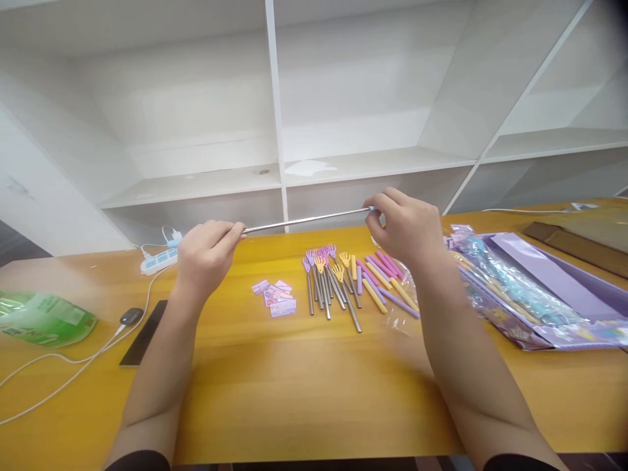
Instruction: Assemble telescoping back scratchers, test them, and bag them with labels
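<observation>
Between my two hands stretches the thin metal rod of a back scratcher (309, 220), drawn out long and tilted slightly up to the right. My left hand (209, 252) is closed round its left end. At the other end, my right hand (405, 226) pinches a light blue piece, mostly hidden by the fingers. Below, on the table, lie several back scratchers (326, 281) with purple, pink and yellow claw heads and short metal rods. Beside them are several pink, purple and yellow tubes (383, 278). Small printed cards (277, 297) lie to the left of the pile.
At right stands an open purple box (540, 337) with plastic-wrapped items (520, 281). On the left are a green plastic pack (46, 320), a dark phone (144, 333), white cables and a power strip (159, 261). White shelving (282, 173) rises behind the wooden table (314, 399).
</observation>
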The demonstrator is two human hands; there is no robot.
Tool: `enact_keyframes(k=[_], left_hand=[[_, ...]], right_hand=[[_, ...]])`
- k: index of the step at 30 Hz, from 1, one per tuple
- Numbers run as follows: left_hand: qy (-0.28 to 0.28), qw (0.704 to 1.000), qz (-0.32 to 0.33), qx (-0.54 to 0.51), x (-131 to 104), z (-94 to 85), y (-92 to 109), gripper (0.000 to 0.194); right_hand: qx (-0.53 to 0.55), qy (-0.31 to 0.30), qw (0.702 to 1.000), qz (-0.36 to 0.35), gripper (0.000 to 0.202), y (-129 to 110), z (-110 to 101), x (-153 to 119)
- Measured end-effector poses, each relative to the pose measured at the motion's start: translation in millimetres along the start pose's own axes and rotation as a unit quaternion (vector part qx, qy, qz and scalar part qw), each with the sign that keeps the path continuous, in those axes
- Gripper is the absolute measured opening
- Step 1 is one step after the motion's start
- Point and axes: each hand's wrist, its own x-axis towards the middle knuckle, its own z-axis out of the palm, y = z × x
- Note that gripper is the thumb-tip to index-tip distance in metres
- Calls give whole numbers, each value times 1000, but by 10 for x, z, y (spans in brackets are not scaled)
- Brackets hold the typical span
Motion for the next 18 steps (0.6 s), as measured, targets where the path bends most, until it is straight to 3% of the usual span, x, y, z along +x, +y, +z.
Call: enact_keyframes(k=[7,14,18], left_hand=[[10,1000,10,3,19,-48,7,16],[0,999,47,10,67,33,324,16],[-10,999,48,8,66,65,370,19]], right_hand=[[3,9,1000,23,20,-76,-54,8],[28,-32,998,-54,20,-569,31,-78],[34,-37,997,-64,22,-686,78,-121]])
